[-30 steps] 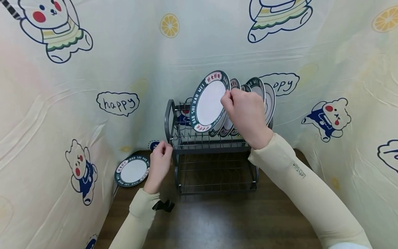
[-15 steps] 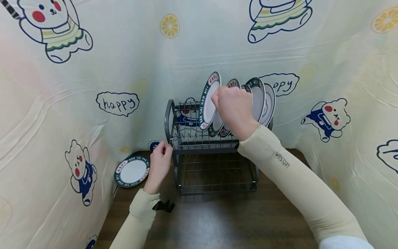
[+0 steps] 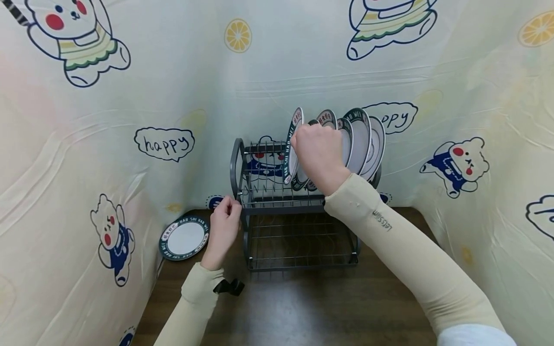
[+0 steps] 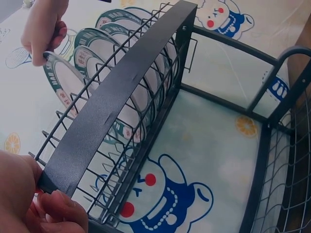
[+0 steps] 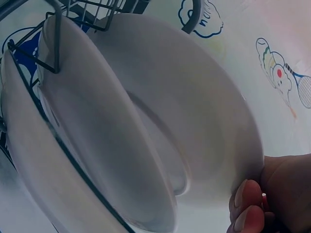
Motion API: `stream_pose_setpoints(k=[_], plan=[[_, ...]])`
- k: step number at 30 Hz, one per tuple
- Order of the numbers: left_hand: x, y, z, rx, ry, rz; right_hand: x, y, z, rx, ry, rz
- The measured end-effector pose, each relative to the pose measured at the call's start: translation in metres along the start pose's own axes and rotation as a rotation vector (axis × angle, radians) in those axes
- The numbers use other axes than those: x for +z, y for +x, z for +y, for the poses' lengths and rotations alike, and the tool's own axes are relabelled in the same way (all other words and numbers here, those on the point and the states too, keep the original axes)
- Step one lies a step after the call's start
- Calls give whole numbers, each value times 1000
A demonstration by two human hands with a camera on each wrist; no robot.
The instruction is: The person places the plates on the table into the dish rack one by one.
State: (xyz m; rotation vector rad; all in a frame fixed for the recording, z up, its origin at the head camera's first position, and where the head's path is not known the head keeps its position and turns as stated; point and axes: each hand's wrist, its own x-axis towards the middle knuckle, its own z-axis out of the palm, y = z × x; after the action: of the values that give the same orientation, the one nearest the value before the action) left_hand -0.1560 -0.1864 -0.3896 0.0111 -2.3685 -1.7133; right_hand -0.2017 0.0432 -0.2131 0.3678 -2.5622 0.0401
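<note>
My right hand (image 3: 320,151) pinches the upper rim of a white plate (image 3: 293,161) with a green lettered border. This plate stands nearly upright over the wire slots of the dark two-tier dish rack (image 3: 285,210), left of several similar plates (image 3: 360,139). In the right wrist view, fingers (image 5: 247,199) lie at the edge of the held plate (image 5: 218,111), whose pale underside shows. My left hand (image 3: 222,235) is at the rack's front left corner. In the left wrist view its thumb and curled fingers (image 4: 60,208) grip the end of the dark rail (image 4: 107,111).
Another green-bordered plate (image 3: 183,239) leans at the left, behind my left wrist. The rack stands on a brown wooden table (image 3: 311,307). A printed curtain (image 3: 207,86) with bears and lemon slices hangs behind and on both sides. The rack's lower tier (image 3: 300,240) holds no plates.
My right hand has moved left and slightly down with the plate, which has turned from facing the camera to nearly edge-on in the slots. My left hand has stayed on the rack.
</note>
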Motion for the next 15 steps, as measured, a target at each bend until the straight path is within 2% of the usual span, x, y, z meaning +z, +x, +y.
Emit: stream_pose_setpoints(k=[5, 15], plan=[[0, 0, 0, -11, -8, -9, 5, 0, -2, -20, -13, 2], [-1, 4, 1, -73, -18, -36, 12, 1, -6, -29, -29, -37]])
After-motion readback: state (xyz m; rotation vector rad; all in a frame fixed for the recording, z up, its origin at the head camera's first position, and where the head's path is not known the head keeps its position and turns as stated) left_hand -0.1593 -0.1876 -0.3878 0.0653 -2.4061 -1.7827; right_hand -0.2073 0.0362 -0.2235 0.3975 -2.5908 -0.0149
